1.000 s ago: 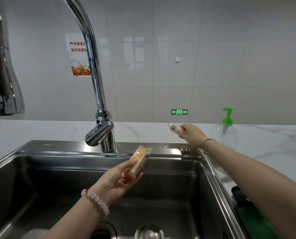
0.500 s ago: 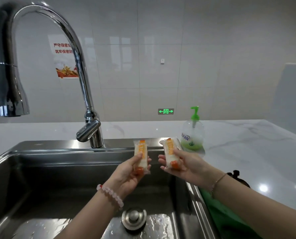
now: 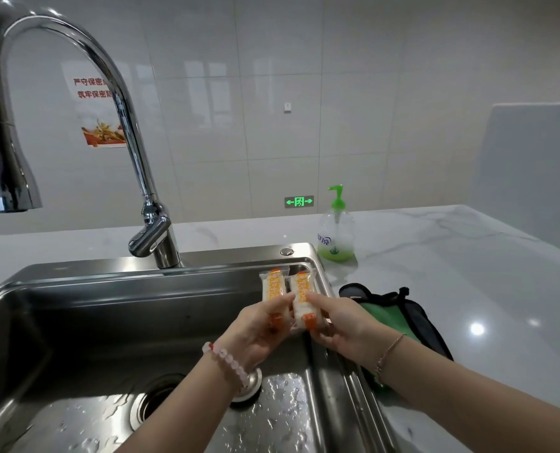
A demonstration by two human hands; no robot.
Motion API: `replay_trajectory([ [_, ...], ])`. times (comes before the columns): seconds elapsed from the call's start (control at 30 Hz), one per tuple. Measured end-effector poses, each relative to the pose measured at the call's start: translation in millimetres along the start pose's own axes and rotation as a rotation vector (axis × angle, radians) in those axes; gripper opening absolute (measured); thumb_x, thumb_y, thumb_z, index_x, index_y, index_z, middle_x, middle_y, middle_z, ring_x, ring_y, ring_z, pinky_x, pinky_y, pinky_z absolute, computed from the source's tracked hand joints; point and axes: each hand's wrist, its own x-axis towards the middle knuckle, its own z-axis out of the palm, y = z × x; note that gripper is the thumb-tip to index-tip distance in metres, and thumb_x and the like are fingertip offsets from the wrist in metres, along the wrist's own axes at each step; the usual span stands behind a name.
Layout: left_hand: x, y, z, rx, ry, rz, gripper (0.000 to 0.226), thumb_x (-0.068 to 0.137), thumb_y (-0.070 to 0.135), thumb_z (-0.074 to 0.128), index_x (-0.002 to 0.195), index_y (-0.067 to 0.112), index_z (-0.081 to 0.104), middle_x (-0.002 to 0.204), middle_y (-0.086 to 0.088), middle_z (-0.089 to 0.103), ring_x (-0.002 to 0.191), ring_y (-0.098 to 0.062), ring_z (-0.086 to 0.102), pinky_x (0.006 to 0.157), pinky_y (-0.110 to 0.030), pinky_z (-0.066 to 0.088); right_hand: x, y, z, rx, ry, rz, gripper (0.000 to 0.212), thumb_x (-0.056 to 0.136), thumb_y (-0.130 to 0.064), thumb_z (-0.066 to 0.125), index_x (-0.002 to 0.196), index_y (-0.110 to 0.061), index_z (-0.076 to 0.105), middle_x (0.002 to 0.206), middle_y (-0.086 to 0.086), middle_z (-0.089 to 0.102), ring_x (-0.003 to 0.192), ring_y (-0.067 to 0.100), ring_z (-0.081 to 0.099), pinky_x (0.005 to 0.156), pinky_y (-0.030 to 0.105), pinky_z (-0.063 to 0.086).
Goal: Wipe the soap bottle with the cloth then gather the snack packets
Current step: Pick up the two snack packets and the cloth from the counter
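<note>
Two white and orange snack packets are held side by side over the right part of the sink. My left hand [image 3: 259, 331] grips the left snack packet [image 3: 273, 287], and my right hand [image 3: 340, 325] grips the right snack packet [image 3: 301, 297]; the packets touch along their long edges. The clear soap bottle [image 3: 336, 237] with a green pump stands upright on the counter behind the sink's right corner. A green cloth [image 3: 394, 317] with dark trim lies on the counter just right of my right hand.
The steel sink [image 3: 108, 322] has a wet floor, a drain [image 3: 156, 398] and a stopper partly hidden by my left wrist. A tall chrome faucet [image 3: 131, 152] arches over the left. The white marble counter [image 3: 468, 273] stretches right, with a white appliance [image 3: 533, 174] at the far right.
Both hands came together, bringing the two packets from slightly apart to side by side and touching. The view tilted down a little and shifted right.
</note>
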Motion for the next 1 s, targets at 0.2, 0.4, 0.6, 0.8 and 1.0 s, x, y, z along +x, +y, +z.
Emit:
replay_trajectory([
  [0.2,2,-5,13,0.129,-0.001,-0.034,0.038,0.068,-0.001,0.072,0.102,-0.009,0.059,0.092,-0.022,0.068,0.08,-0.028,0.068,0.058,-0.03,0.06,-8,-7,-10,-0.097,-0.002,-0.038,0.02,0.084,-0.026,0.065,0.092,-0.008,0.063,0.075,0.004,0.063,0.046,0.006,0.061,0.048,0.019,0.051],
  [0.4,6,1,15,0.127,-0.033,-0.023,0.04,0.055,0.001,0.074,0.091,-0.008,0.061,0.083,-0.02,0.071,0.069,-0.025,0.069,0.046,-0.027,0.058,-33,-47,-57,-0.192,0.012,-0.199,0.025,0.088,-0.027,0.058,0.102,-0.007,0.062,0.101,0.011,0.064,0.089,0.019,0.064,0.078,0.026,0.054],
  [0.6,9,-3,3,0.185,-0.105,-0.05,0.046,0.057,0.002,0.073,0.1,-0.008,0.059,0.078,-0.02,0.075,0.066,-0.026,0.073,0.048,-0.026,0.058,-50,-67,-140,-0.341,0.287,-0.129,0.034,0.086,-0.04,0.056,0.107,-0.014,0.059,0.117,0.006,0.057,0.113,0.025,0.052,0.098,0.041,0.042],
  [0.8,10,-15,12,0.245,-0.131,-0.103,0.039,0.06,0.001,0.07,0.097,-0.008,0.06,0.068,-0.018,0.074,0.057,-0.025,0.072,0.045,-0.027,0.058,-53,-62,-166,-0.114,0.226,0.216,0.054,0.08,-0.043,0.063,0.112,-0.001,0.051,0.108,0.015,0.056,0.086,0.028,0.061,0.061,0.04,0.058],
  [1.0,7,-16,14,0.255,-0.114,-0.116,0.033,0.058,0.002,0.071,0.089,-0.008,0.062,0.063,-0.017,0.073,0.052,-0.023,0.071,0.04,-0.024,0.055,-44,-58,-155,-0.285,0.122,0.298,0.039,0.078,-0.035,0.069,0.095,-0.001,0.062,0.069,0.008,0.069,0.071,0.017,0.062,0.064,0.027,0.055],
])
